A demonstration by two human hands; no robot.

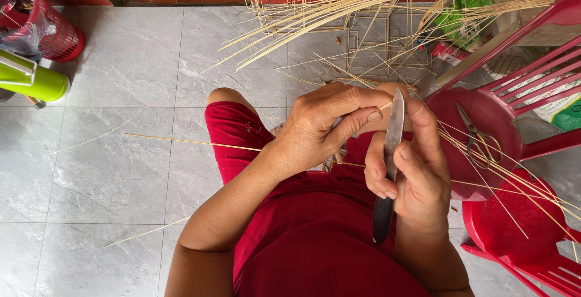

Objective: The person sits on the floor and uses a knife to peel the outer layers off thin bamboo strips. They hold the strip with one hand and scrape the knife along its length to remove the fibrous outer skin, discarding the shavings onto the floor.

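The thin pale bamboo strip [385, 105] is pinched in the left hand [318, 130], the steel-bladed knife [392, 146] clasped in the right hand [417, 176]; shallow, outward strokes are best kept.

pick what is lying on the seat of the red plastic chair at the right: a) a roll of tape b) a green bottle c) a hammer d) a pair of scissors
d: a pair of scissors lies on the seat of the red plastic chair, among thin bamboo strips, while the right hand holds a knife and the left hand pinches a strip near its blade.
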